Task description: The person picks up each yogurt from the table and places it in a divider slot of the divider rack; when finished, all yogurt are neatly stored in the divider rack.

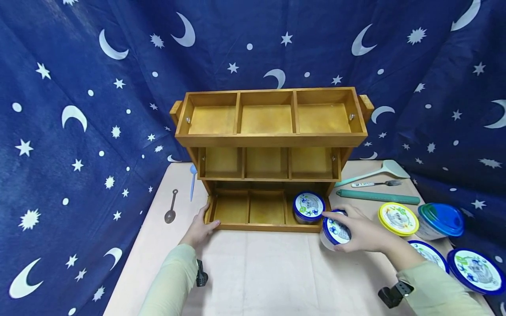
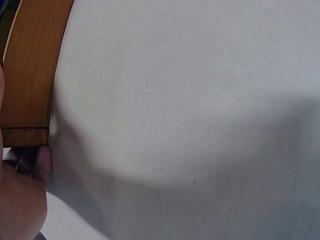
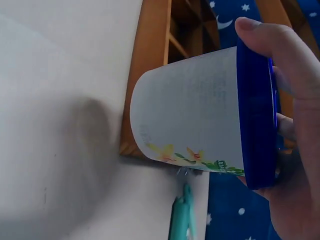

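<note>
A wooden tiered box (image 1: pixel 271 140) stands at the back, each of its three tiers split into compartments. My left hand (image 1: pixel 200 228) grips the front left corner of the bottom tier, thumb at the front; in the left wrist view the corner (image 2: pixel 25 136) is against the hand. My right hand (image 1: pixel 361 230) holds a white plastic tub (image 3: pixel 190 110) by its blue lid (image 3: pixel 257 115), fingers and thumb around the rim. This tub is off the table beside the bottom tier's right front corner. Another blue-lidded tub (image 1: pixel 309 206) sits in the bottom tier's right compartment.
On the right lie a pale green spatula (image 1: pixel 371 175), a fork (image 1: pixel 375 184) and a green stick-like item (image 1: pixel 377 196). Near the right arm stand a yellow-lidded tub (image 1: pixel 398 218) and several blue-lidded tubs (image 1: pixel 476 271). A metal spoon (image 1: pixel 170 213) and blue spoon (image 1: pixel 193 180) lie left.
</note>
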### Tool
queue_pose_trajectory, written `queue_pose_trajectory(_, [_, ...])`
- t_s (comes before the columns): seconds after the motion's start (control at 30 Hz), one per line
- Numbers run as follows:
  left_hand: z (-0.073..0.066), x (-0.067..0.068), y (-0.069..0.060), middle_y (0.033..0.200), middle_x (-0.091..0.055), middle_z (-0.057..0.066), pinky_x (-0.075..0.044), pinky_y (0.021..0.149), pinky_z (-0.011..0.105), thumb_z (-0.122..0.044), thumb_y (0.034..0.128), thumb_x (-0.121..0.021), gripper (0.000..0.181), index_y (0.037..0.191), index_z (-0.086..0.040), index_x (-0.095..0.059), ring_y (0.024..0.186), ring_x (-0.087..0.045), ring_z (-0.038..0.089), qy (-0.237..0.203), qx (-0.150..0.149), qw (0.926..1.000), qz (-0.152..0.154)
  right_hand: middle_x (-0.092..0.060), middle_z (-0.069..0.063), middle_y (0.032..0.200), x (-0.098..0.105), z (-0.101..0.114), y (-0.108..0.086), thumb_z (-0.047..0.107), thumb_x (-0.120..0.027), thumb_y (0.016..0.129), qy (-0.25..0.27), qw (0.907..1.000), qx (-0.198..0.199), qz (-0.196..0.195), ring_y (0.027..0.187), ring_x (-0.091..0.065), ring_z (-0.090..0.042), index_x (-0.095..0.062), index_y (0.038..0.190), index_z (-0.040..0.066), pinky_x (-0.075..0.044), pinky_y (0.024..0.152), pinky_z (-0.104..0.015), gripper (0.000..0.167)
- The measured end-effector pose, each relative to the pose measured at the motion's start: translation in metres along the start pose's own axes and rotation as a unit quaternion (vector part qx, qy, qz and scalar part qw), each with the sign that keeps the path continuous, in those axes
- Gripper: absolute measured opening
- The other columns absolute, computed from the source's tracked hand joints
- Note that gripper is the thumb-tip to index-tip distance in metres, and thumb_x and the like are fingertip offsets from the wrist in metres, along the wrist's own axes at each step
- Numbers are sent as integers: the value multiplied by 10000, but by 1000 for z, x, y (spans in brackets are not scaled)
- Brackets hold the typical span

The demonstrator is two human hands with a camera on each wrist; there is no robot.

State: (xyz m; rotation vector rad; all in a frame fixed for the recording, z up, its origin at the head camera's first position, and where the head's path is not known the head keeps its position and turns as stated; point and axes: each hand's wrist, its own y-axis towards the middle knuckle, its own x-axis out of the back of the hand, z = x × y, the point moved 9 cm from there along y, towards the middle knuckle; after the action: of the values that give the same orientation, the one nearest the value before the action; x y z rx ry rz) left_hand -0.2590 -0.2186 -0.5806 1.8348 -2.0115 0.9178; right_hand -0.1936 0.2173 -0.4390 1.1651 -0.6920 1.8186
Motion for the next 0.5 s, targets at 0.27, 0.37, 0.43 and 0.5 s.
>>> queue_pose_trajectory(0.27, [0, -1, 0, 1408, -275, 300, -207, 1067, 566, -306, 876, -662, 816, 1505, -188, -156, 1303, -281, 444, 16, 3, 10000, -3, -384, -127, 1322, -2, 24, 18, 421, -827, 632, 84, 9993, 339, 103, 1160, -396, -361, -504, 1351, 207, -460, 829, -538, 817])
queue_pose_trajectory(0.37, [0, 0, 0, 1404, -276, 303, -209, 1063, 573, -307, 877, -661, 818, 1507, -193, -151, 1302, -280, 446, 4, -17, 10000, 4, -380, -123, 1332, -6, 33, 26, 410, -818, 642, 122, 9988, 466, 124, 1175, -381, -363, -497, 1360, 206, -460, 837, -532, 813])
queue_pose_trajectory(0.43, [0, 0, 0, 1399, -280, 304, -213, 1059, 578, -307, 874, -664, 820, 1507, -194, -154, 1298, -283, 449, -6, -31, 10000, -8, -381, -105, 1339, -9, 38, 32, 412, -817, 641, 153, 9985, 513, 135, 1189, -372, -358, -486, 1369, 223, -455, 850, -529, 822])
queue_pose_trajectory(0.5, [0, 0, 0, 1392, -285, 310, -218, 1052, 589, -316, 869, -667, 827, 1507, -185, -157, 1290, -289, 459, 0, -76, 10000, -24, -384, -88, 1346, -12, 43, 37, 423, -818, 636, 187, 9982, 549, 124, 1198, -369, -350, -478, 1375, 242, -457, 856, -522, 833])
